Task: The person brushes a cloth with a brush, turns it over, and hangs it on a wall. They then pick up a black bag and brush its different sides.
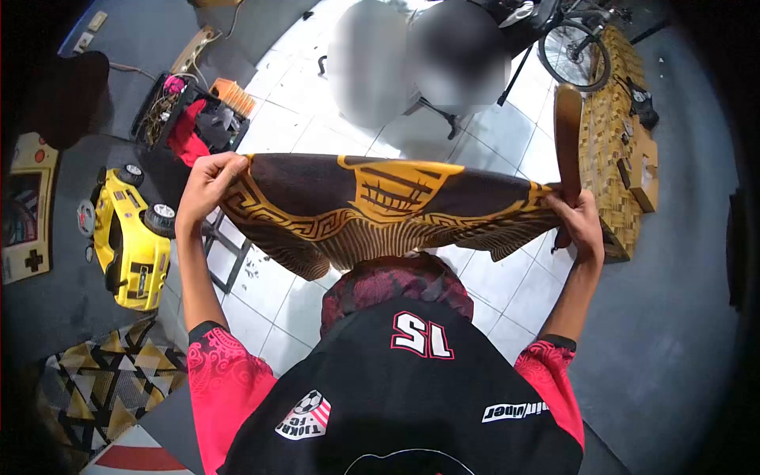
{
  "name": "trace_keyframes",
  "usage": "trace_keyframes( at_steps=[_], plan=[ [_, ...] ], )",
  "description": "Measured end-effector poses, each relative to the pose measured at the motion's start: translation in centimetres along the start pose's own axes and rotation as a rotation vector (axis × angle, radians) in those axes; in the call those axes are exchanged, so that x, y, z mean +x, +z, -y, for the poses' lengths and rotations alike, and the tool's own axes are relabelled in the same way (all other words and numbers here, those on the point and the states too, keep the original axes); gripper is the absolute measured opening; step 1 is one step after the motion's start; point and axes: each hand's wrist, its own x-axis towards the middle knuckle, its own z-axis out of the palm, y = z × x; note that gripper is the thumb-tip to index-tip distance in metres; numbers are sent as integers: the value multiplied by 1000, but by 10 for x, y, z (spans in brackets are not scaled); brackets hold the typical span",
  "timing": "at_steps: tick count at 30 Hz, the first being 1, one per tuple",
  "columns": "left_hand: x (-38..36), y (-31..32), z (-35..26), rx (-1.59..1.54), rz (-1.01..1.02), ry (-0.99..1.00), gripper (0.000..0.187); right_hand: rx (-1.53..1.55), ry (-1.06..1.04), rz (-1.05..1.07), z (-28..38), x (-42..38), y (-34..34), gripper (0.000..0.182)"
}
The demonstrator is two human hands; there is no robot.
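A dark cloth (293, 186) with gold patterns and a striped lower part is stretched between my two hands at chest height. My left hand (210, 188) pinches its upper left corner, thumb on top. At the opposite corner, my right hand (583, 223) is closed on the cloth's edge. A curved brown wooden-looking piece (567, 134) stands up right beside my right hand and partly disappears behind it. The cloth's middle sags, and its lower edge hangs in folds over my patterned lower garment (396, 294).
White floor tiles (273, 309) lie below. To the left are a yellow toy car (136, 241) and a crate of odds and ends (190, 119). A woven mat-like surface (617, 150) with a cardboard box (645, 166) is on the right. A bicycle wheel (574, 55) stands behind.
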Motion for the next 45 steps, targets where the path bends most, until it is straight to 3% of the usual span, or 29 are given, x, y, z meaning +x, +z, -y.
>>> trace_keyframes(
  at_steps=[6, 10, 13, 14, 15, 21, 22, 23, 25, 26, 27, 31, 33, 35, 39, 41, 43, 45],
  plan=[
    [24, 5, -34, 90, -140, 180, 24, 211, -116, -254, 30, 4, -7, 21],
    [41, 25, -48, 88, -206, 249, 23, -95, -221, -553, 28, -3, -13, 20],
    [57, 45, -60, 265, -279, 343, 20, -116, -191, -645, 0, -9, -24, 21],
    [63, 54, -64, 248, -265, 369, 20, -117, -270, -660, -9, -13, -25, 21],
    [67, 62, -70, 280, -246, 369, 20, -36, -141, -711, -12, -21, -23, 21],
    [98, 128, -62, 304, -43, 377, 20, 105, 66, -798, -50, -88, -3, 21],
    [99, 137, -61, 283, 28, 353, 20, 117, 80, -821, -62, -101, 5, 21],
    [97, 144, -60, 247, 107, 175, 20, 129, 90, -840, -74, -114, 12, 21],
    [90, 154, -49, 119, 204, 87, 19, 265, 157, -839, -94, -140, 32, 20],
    [88, 151, -34, 229, 254, 49, 19, 288, 252, -827, -97, -152, 43, 20],
    [84, 153, -29, 231, 257, 163, 18, 309, 332, -816, -97, -163, 53, 19],
    [70, 169, -10, 204, 393, 77, 27, 232, 417, -704, -83, -194, 97, 14],
    [63, 178, -1, 119, 455, 158, 36, 192, 440, -723, -75, -208, 127, 14],
    [65, 178, -5, 304, 558, 225, 31, 136, 570, -754, -64, -224, 160, 14],
    [71, 172, 10, 320, 675, 285, 26, 182, 765, -916, -34, -252, 227, 14],
    [79, 164, 15, 409, 734, 319, 17, 106, 703, -1148, -42, -271, 275, 15],
    [89, 163, 33, 369, 726, 505, 19, 72, 680, -1376, -38, -287, 324, 16],
    [83, 172, 30, 333, 798, 455, 20, 80, 681, -1547, -23, -311, 365, 15]
  ],
)
